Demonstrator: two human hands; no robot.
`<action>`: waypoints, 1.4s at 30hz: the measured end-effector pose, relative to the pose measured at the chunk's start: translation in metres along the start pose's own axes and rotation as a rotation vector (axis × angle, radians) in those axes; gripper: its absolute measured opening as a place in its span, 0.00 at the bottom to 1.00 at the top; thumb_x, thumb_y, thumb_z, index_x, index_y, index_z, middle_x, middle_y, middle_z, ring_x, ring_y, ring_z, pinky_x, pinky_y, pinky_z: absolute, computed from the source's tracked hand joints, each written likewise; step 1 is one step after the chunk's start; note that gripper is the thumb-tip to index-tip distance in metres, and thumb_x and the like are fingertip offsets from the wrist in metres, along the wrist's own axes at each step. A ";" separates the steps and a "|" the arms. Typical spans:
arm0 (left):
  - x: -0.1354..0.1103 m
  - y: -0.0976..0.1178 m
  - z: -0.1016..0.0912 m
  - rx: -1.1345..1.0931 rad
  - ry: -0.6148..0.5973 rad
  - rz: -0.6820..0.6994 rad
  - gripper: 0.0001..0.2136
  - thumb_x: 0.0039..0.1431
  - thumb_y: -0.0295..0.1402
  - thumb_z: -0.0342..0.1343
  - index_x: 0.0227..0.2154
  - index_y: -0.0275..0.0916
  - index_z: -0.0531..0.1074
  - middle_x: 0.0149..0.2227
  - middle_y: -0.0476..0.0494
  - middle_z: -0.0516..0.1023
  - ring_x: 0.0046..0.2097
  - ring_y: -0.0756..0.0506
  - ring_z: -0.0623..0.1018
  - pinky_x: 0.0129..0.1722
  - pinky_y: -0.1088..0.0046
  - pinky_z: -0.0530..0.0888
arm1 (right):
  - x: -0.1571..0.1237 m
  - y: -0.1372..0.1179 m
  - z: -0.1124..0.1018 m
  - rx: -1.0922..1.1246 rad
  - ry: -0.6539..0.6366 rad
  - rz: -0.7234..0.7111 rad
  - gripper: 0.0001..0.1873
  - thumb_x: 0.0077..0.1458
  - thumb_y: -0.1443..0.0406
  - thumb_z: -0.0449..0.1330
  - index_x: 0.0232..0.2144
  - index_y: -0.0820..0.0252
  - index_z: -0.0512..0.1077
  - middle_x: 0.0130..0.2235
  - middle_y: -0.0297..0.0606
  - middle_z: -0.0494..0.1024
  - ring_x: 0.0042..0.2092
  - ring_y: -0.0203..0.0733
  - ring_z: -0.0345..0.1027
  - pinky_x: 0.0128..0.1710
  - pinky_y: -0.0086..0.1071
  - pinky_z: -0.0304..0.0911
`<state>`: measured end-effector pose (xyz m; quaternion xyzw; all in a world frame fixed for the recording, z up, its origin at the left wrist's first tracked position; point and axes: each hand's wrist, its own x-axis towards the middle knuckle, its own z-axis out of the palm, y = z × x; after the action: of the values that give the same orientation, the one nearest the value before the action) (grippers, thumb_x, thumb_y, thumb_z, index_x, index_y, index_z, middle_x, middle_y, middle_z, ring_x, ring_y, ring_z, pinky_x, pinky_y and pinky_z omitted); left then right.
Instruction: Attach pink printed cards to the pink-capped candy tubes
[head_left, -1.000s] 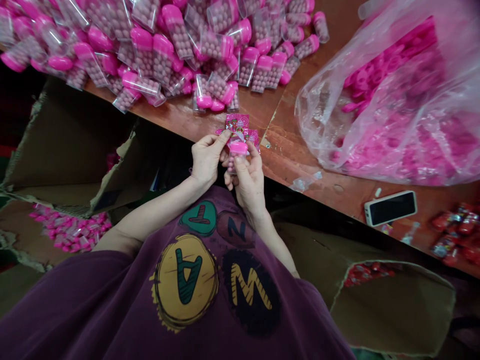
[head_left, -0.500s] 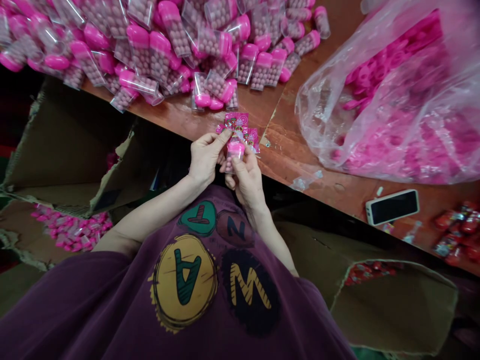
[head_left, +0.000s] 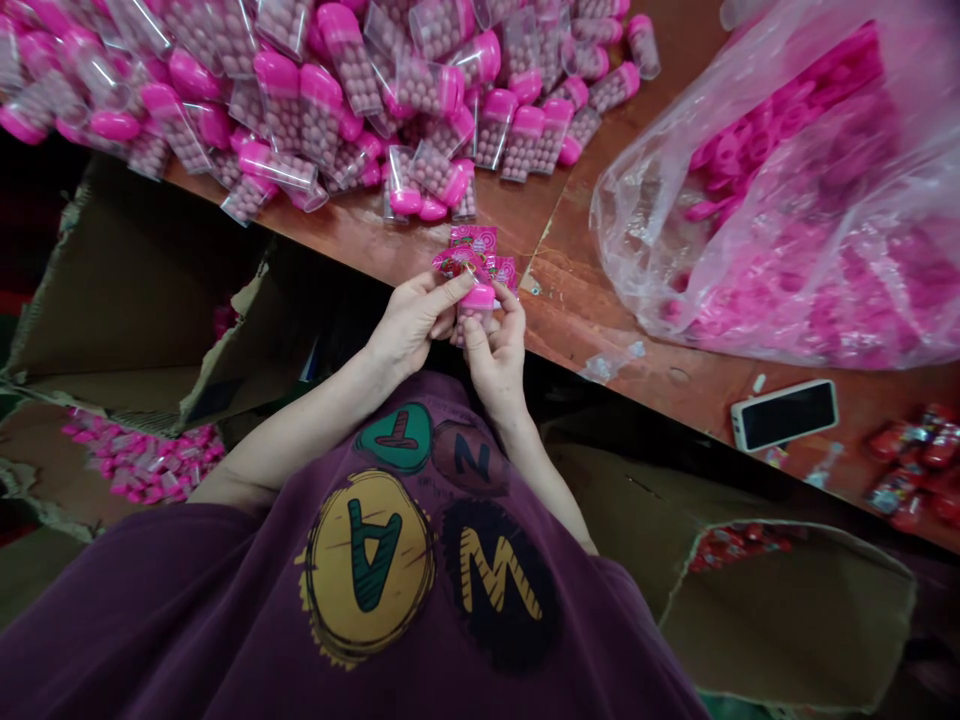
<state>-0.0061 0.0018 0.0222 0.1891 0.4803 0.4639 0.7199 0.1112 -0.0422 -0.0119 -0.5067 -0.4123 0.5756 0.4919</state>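
Observation:
In front of my chest, a small clear bottle (head_left: 474, 322) of pink balls with a bright pink cap (head_left: 478, 297) is held between both hands. My right hand (head_left: 499, 355) is closed around its body, thumb laid on the front. My left hand (head_left: 412, 325) is closed too, its thumb and fingers pinching at the left side of the cap. A curved pink printed label (head_left: 456, 261) shows just beyond the left thumb; whether it is fixed to the cap I cannot tell. More printed labels (head_left: 484, 238) lie on the table beyond.
A heap of similar bottles (head_left: 337, 90) covers the back of the wooden table (head_left: 570, 270). To the right are a plastic bag of pink parts (head_left: 795, 200), a phone (head_left: 784, 415) and red items (head_left: 919, 460). Open cartons (head_left: 150, 290) stand below the table edge.
The bottle has shifted slightly to the right and its cap has turned a little. The left hand has dropped slightly, and the curved printed label now shows more above the cap.

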 end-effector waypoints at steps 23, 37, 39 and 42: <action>-0.004 0.010 -0.013 0.048 -0.210 -0.128 0.18 0.54 0.44 0.77 0.26 0.37 0.76 0.18 0.52 0.69 0.15 0.58 0.57 0.17 0.77 0.51 | 0.001 -0.016 -0.015 -0.116 -0.121 0.031 0.41 0.62 0.47 0.68 0.70 0.41 0.57 0.45 0.39 0.78 0.43 0.48 0.78 0.34 0.40 0.78; -0.008 0.002 -0.011 0.073 -0.181 -0.119 0.20 0.52 0.48 0.77 0.26 0.36 0.79 0.20 0.47 0.73 0.19 0.53 0.69 0.18 0.77 0.60 | 0.011 -0.024 -0.016 0.062 -0.255 0.134 0.38 0.59 0.45 0.70 0.65 0.42 0.62 0.40 0.30 0.77 0.33 0.36 0.74 0.34 0.35 0.78; -0.007 0.002 -0.016 0.063 -0.160 -0.097 0.19 0.54 0.48 0.76 0.27 0.36 0.80 0.21 0.47 0.74 0.19 0.54 0.68 0.17 0.76 0.58 | 0.009 -0.021 -0.015 0.071 -0.267 0.117 0.40 0.58 0.45 0.71 0.66 0.42 0.61 0.37 0.28 0.77 0.33 0.37 0.75 0.38 0.37 0.80; -0.005 0.003 -0.019 0.041 -0.124 -0.062 0.19 0.57 0.47 0.74 0.26 0.36 0.78 0.22 0.46 0.75 0.18 0.56 0.66 0.17 0.76 0.56 | 0.005 -0.018 -0.013 0.021 -0.256 0.075 0.40 0.59 0.46 0.71 0.67 0.43 0.60 0.39 0.30 0.79 0.36 0.40 0.78 0.44 0.43 0.81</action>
<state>-0.0242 -0.0039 0.0182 0.2172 0.4498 0.4188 0.7584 0.1268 -0.0345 0.0027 -0.4389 -0.4463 0.6579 0.4187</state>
